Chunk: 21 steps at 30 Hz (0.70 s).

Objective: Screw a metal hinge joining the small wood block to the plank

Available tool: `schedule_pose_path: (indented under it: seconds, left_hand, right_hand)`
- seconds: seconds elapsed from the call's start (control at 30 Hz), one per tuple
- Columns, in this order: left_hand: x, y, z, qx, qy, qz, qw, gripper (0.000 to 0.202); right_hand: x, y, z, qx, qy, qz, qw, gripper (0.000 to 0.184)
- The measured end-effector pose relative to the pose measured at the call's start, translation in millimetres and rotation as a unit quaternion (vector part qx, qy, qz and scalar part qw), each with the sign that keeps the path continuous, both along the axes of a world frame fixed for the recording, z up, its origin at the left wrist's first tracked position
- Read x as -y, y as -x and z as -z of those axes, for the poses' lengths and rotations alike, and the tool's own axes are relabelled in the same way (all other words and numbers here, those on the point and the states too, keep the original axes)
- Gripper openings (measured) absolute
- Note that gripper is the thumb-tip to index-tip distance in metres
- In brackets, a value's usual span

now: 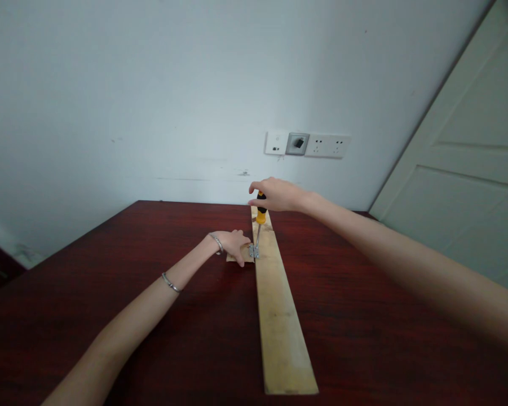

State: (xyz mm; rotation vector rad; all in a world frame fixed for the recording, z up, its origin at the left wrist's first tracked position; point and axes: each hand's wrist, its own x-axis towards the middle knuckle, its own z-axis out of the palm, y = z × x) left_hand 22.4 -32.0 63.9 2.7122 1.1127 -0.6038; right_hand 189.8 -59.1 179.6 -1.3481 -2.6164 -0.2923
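A long, pale wooden board (279,316) lies lengthwise on the dark red tabletop. Against its left edge sits a small wooden piece (247,256), and a metal hinge (254,251) spans the joint between the two. My left hand (233,243) rests over the small piece and holds it, thumb and fingers around it close to the hinge. In my right hand (278,194) is a screwdriver (261,217) with a yellow and black handle, gripped near its top. The screwdriver stands nearly upright, its shaft reaching down to the hinge's right leaf. Its exact tip contact is too small to tell.
The dark red table (186,349) meets a white wall behind. Wall sockets (327,146) and a grey outlet plate (297,144) are mounted above the table's back edge. A pale panelled door (469,141) stands at the right.
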Motion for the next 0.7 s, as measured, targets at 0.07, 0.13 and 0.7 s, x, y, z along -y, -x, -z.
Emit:
schedule_pose_path:
  seconds: [0.07,0.13,0.7]
  left_hand:
    - [0.9,0.0,-1.3,-0.004,-0.001,-0.001,1.000,0.085]
    - [1.2,0.3,-1.5,-0.002,-0.002,-0.004,1.000,0.084]
    - [3.1,-0.7,-2.6,-0.002,0.006,-0.014,1.000,0.086]
  right_hand:
    - [-1.2,-0.4,1.7,-0.005,-0.001,-0.011,1.000,0.038]
    - [-1.6,-0.9,3.0,-0.003,-0.005,-0.010,1.000,0.044]
    - [1.2,-2.8,9.9,-0.031,-0.012,-0.012,0.999,0.044]
